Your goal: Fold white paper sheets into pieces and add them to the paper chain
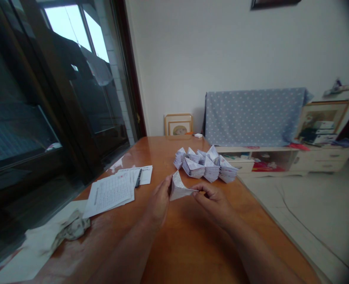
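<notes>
A folded paper boat [179,190], white with faint print, is held above the table between both hands. My left hand [160,197] grips its left side, thumb and fingers closed on the paper. With a pinch, my right hand [211,199] holds the pointed right corner. Just beyond the hands stand several nested stacks of similar folded paper boats [211,171], their peaks pointing up. The underside of the held piece is partly hidden by the left fingers.
The wooden table [186,244] carries printed sheets [112,193], a black pen [138,178] and a crumpled cloth [75,225] on the left. A small white box [198,135] lies at the far end. Beyond stands a low white cabinet [319,161] with a blue dotted cover [254,116] above.
</notes>
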A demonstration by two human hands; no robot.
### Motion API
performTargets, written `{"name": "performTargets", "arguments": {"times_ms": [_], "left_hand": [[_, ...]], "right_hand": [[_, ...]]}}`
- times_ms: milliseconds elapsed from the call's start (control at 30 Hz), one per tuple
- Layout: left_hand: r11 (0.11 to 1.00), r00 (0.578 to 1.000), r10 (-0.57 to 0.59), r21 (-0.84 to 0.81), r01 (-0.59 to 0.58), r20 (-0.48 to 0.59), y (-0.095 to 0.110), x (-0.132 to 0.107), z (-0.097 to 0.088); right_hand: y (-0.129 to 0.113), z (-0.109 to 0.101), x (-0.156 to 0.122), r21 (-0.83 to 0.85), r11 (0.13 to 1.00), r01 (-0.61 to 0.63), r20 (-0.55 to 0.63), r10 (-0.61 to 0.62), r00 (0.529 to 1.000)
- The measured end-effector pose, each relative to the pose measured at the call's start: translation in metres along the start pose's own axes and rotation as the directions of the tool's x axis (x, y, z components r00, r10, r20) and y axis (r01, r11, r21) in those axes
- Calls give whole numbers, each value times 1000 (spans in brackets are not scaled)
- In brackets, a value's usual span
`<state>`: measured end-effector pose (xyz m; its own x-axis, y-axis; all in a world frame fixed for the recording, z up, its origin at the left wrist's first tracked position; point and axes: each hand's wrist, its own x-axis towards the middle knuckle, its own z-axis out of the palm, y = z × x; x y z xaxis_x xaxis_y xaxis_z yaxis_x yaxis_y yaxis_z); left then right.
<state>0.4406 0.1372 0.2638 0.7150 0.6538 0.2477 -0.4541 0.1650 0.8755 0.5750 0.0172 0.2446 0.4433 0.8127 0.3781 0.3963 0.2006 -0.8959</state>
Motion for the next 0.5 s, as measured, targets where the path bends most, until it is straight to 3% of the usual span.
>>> {"name": "performTargets", "arguments": {"times_ms": [200,367,500], "left_hand": [[968,991,-86,246,59,100,0,-8,-2],[965,976,-146,240,106,159,-3,-10,1],[966,978,-158,229,124,138,-3,-9,3]], "right_hand": [[5,-1,2,1,999,47,-13,-47,999],[9,0,4,138,989,58,-2,-59,998],[10,1,5,118,993,-2,-105,14,994]]}}
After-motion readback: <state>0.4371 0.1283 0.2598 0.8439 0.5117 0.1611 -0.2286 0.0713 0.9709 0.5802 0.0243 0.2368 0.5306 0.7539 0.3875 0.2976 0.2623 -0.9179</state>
